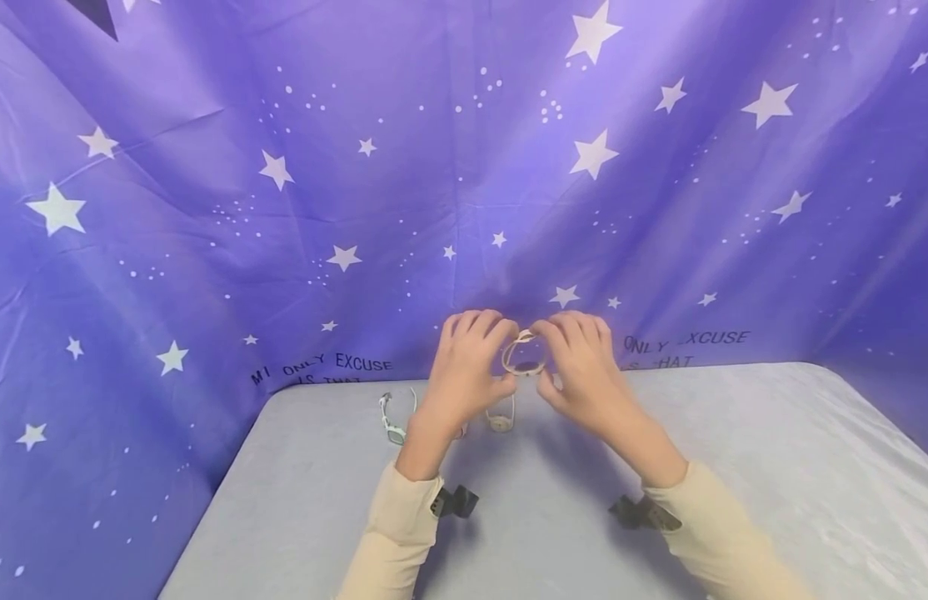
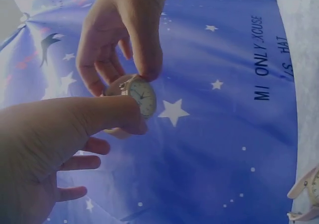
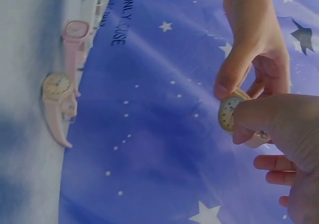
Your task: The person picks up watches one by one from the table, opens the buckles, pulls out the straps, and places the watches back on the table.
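Note:
Both hands hold one wristwatch (image 1: 526, 370) above the far part of the table. Its round pale dial (image 2: 145, 95) and light pinkish-beige strap show in the wrist views, with the strap bent into a loop. My left hand (image 1: 464, 367) pinches one side of it, the thumb lying over the edge of the dial in the left wrist view. From the other side my right hand (image 1: 587, 371) grips it between thumb and fingers; in the right wrist view its thumb covers part of the dial (image 3: 227, 115).
On the grey cloth-covered table (image 1: 539, 533) lie a round watch with a pale strap (image 3: 57, 85), a square pink watch (image 3: 76, 30) and a pale green watch (image 1: 396, 434), side by side left of and below the hands. A purple star-printed curtain (image 1: 404, 192) hangs behind the table.

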Demonstrator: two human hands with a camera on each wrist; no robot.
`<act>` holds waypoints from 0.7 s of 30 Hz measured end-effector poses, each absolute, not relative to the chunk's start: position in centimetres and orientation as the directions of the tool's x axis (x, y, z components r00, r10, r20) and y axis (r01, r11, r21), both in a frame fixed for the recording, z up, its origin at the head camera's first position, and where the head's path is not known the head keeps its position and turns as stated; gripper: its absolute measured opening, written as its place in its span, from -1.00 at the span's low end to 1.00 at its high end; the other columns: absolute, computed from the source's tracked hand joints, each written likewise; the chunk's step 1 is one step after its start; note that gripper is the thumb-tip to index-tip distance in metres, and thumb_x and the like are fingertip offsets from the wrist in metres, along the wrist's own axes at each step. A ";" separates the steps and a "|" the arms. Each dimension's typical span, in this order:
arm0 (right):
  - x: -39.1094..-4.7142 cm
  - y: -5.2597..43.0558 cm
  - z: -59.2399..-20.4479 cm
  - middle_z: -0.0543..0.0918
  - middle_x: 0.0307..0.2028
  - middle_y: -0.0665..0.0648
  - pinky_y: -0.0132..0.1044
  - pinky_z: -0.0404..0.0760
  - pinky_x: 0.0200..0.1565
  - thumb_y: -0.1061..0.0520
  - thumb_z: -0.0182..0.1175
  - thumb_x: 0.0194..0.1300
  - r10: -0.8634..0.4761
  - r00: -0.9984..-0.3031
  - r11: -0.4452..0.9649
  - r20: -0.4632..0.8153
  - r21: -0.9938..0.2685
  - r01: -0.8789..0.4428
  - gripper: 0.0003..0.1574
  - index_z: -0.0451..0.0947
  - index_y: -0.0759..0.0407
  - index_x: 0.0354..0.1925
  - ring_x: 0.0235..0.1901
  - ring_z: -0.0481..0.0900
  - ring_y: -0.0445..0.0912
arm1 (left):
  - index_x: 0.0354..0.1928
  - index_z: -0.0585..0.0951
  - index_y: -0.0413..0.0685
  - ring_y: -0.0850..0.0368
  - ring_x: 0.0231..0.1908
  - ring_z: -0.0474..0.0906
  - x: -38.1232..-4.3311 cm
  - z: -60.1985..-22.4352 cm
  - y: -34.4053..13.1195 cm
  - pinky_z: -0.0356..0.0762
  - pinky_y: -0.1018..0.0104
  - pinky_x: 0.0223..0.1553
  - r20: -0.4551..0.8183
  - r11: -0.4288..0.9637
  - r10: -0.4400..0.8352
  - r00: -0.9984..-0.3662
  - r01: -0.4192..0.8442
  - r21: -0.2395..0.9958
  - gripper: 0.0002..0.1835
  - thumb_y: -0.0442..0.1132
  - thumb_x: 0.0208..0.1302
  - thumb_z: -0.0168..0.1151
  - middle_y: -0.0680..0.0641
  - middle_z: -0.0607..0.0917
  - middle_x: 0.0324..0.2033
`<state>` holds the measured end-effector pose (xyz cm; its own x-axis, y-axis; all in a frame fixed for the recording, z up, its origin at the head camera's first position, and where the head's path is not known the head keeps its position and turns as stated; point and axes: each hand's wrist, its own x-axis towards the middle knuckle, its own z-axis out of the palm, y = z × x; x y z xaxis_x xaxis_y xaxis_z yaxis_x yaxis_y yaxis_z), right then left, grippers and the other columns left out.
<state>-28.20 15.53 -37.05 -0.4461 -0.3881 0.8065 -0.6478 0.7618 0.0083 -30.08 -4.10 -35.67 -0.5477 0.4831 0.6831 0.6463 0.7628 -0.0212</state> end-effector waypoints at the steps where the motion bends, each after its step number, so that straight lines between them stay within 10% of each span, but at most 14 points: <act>1: -28.2 15.5 -37.1 0.54 -0.07 0.36 0.29 0.32 0.14 0.32 0.26 -0.10 -0.384 -0.451 0.760 0.806 -0.002 -0.650 -0.38 0.48 0.33 0.04 0.02 0.42 0.30 | -0.03 0.60 0.10 -0.01 0.10 0.55 -30.0 -35.6 -4.2 0.46 0.00 0.25 0.679 0.762 0.484 -0.552 0.647 -0.016 -0.44 -0.11 -0.16 0.60 0.03 0.67 0.00; 12: -26.8 15.4 -36.8 0.60 0.09 0.31 0.18 0.52 0.24 0.45 0.29 -0.03 -0.335 -0.675 0.701 0.658 -0.305 -0.645 -0.23 0.43 0.32 0.22 0.11 0.56 0.21 | 0.00 0.58 0.05 0.05 0.05 0.62 -29.2 -34.9 -4.7 0.40 -0.01 0.34 0.593 0.727 0.508 -0.624 0.680 0.094 -0.45 -0.18 -0.09 0.60 0.06 0.72 -0.09; 21: -26.0 15.5 -36.2 0.67 0.09 0.29 -0.06 0.71 0.11 0.55 0.19 0.06 -0.318 -0.797 0.510 0.513 -0.616 -0.600 -0.21 0.34 0.25 0.28 0.08 0.69 0.17 | 0.08 0.51 0.06 0.07 -0.03 0.72 -29.0 -34.7 -5.4 0.66 0.15 0.09 0.441 0.556 0.507 -0.741 0.671 0.490 -0.42 -0.38 -0.02 0.52 0.00 0.76 -0.03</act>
<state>-26.02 15.50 -36.19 -0.7973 -0.3179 0.5131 -0.6000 0.5100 -0.6164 -28.98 -5.39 -34.66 -0.7410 0.5067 0.4406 0.6715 0.5562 0.4897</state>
